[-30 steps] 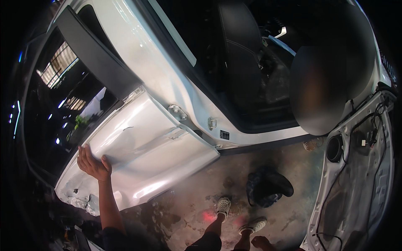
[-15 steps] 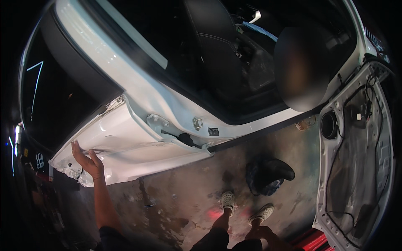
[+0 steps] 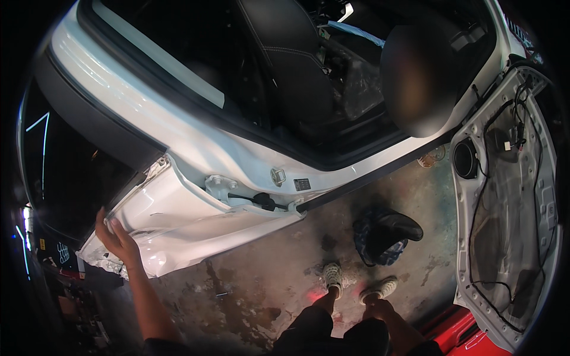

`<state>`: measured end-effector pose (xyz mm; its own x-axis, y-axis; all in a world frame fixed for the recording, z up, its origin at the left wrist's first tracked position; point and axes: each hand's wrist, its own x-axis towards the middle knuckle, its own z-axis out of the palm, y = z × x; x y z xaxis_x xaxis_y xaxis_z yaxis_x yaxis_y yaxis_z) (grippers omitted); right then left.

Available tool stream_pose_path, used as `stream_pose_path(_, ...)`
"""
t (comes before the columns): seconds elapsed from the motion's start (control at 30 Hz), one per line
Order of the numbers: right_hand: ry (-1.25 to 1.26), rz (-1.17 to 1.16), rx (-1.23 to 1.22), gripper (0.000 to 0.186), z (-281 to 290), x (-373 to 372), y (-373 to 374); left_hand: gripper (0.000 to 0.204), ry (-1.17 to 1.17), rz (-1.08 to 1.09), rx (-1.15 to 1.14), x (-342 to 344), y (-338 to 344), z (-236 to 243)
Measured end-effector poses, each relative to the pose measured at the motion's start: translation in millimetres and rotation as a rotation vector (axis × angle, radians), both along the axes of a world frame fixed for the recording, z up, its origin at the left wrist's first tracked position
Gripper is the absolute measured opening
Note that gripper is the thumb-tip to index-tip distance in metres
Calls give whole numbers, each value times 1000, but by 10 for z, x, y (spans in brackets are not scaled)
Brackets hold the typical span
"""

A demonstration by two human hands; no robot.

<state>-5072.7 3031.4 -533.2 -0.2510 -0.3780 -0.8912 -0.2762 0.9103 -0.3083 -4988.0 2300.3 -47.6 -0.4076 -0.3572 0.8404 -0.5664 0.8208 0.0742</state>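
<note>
My left hand [image 3: 119, 240] rests against the outer edge of a white car door [image 3: 196, 225], beside its dark window [image 3: 71, 172], fingers extended and apart. The door's lower left end is crumpled. Along its right edge are a hinge [image 3: 218, 187] and a black check strap [image 3: 262, 200]. My right hand [image 3: 378, 308] hangs low over my legs, fingers curled; whether anything is in it is too small to make out.
A second door [image 3: 502, 207], inner trim off, speaker and wiring exposed, stands open at right. Above are the door opening and black seat [image 3: 285, 53], beside a blurred patch. A black bundle [image 3: 386, 234] lies on the concrete floor [image 3: 415, 279]; red bodywork [image 3: 472, 332] shows at lower right.
The left door has swung, showing a wider hinge gap and narrower panel, with my left hand moving along with it. My right hand has risen into fuller view. The whole view has shifted.
</note>
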Motion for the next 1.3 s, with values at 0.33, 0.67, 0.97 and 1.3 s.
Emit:
stream_pose_path(0.33,95,-113,-221,37,-134,-495,-423,32,-453,-192,-147,-765,339,375)
stream_pose_path(0.67,-35,-605,-1226,40,1877,-1996,-4233,34,-514,-200,-63,-727,277,362)
stream_pose_path(0.97,-293,-566,-694,106,2150,-1977,-5110,29,-556,-155,-40,-654,227,371)
stream_pose_path(1.3,-350,-810,-781,69,2027,-1874,-5067,42,-655,-91,-106,-288,-88,234)
